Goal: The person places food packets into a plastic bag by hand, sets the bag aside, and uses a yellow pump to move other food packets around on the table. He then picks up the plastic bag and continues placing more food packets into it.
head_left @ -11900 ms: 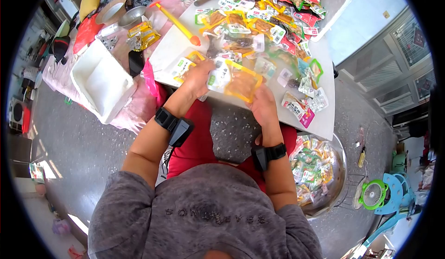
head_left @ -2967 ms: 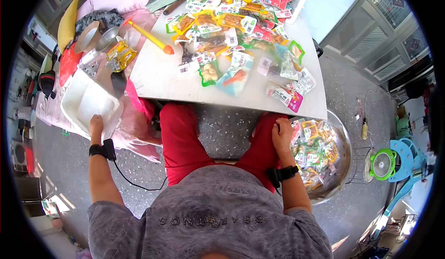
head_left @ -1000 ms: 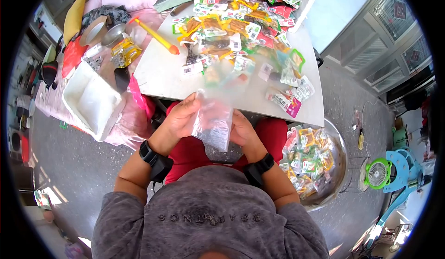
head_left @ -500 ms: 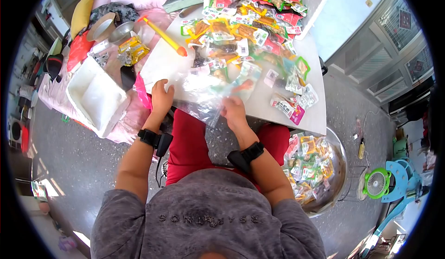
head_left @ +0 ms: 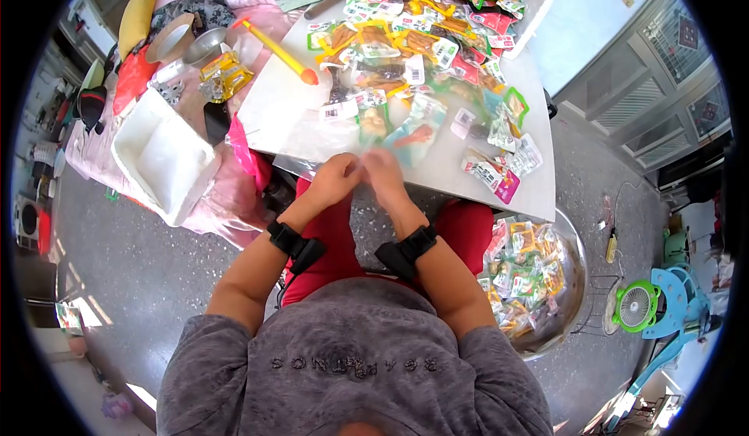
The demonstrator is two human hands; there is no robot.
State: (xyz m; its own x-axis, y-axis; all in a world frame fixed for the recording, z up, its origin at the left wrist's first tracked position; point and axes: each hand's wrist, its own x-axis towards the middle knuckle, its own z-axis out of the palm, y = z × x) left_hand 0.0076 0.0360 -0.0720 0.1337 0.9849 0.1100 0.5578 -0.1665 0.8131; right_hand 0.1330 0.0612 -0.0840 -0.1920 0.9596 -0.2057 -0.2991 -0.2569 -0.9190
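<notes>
My left hand (head_left: 337, 177) and my right hand (head_left: 381, 172) meet at the table's front edge, fingers bent inward. A clear plastic bag (head_left: 306, 141) lies on the white table (head_left: 269, 108) just beyond them, its near edge by my left fingers. The left fingers are curled together; what they pinch is too small to make out. Motion blurs my right fingers. Close beyond my right hand lies a clear packet with orange contents (head_left: 420, 133), beside a packet of pale food (head_left: 374, 121).
Many snack packets (head_left: 437, 34) are heaped at the back by a white foam box (head_left: 538, 14). A yellow-orange stick (head_left: 277, 49) lies left. An empty foam box (head_left: 165, 159) sits on the pink bed. A metal basin (head_left: 576, 280) of packets stands at right.
My left hand has moved right, next to my right hand, and its spread fingers have curled in. The clear bag's near part, which hung between the hands, has drawn up toward the table.
</notes>
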